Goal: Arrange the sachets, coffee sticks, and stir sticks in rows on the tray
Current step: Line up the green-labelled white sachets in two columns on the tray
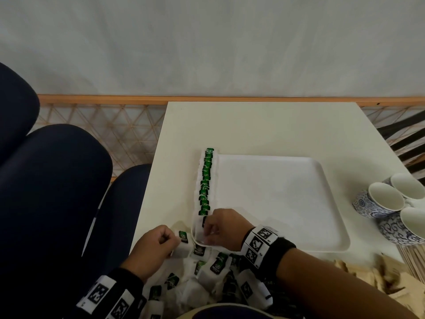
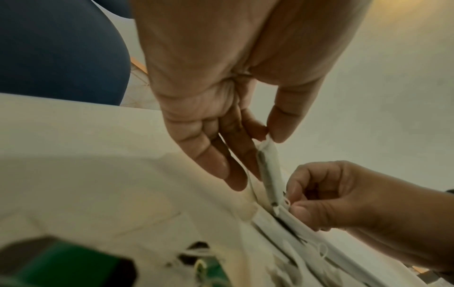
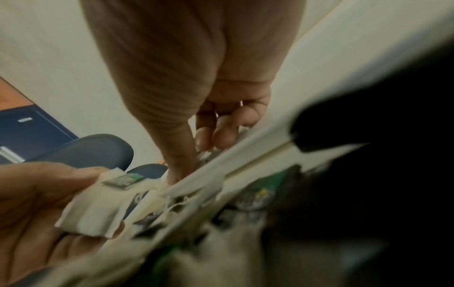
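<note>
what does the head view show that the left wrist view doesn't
Only the head view shows the long row of green-labelled white sachets along the left edge of the white rectangular tray, the blue-patterned ceramic cups to the right, and the loose sachet pile near the person. Only the left wrist view shows the underside of the left hand, its thumb and fingertip pinching the top edge of a hanging white sachet. Both show the right hand with curled fingers at the tray's near corner.
</note>
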Demonstrator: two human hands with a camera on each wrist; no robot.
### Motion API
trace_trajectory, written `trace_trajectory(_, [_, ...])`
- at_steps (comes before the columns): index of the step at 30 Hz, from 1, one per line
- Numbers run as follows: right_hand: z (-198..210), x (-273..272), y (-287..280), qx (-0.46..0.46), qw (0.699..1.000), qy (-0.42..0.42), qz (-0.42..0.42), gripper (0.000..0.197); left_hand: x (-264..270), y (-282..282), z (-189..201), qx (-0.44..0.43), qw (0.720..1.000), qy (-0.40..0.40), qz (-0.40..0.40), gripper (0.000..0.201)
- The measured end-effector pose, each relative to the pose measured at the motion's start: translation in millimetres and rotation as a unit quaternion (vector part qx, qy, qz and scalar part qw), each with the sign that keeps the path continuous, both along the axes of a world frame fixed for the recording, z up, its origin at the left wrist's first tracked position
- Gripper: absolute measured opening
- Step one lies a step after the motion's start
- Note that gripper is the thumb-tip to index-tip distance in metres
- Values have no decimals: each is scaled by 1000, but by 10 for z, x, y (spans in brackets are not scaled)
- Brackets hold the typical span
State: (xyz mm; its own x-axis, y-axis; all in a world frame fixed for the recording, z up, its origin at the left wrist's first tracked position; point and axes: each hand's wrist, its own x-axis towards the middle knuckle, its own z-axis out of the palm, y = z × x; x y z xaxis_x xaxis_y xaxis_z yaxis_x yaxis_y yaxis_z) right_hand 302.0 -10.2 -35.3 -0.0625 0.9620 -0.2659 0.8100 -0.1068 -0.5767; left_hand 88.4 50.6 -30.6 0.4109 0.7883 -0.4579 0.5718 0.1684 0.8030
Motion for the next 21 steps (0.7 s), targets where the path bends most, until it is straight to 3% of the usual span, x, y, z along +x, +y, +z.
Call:
trace_trajectory(8, [-111, -60, 98, 72, 997, 1, 12, 12, 45, 7, 0, -27, 999, -24, 34, 21])
trace_trajectory(21, [-173, 5, 227, 73, 997, -6, -22, 13, 47, 46, 2, -43, 998, -35, 43, 18])
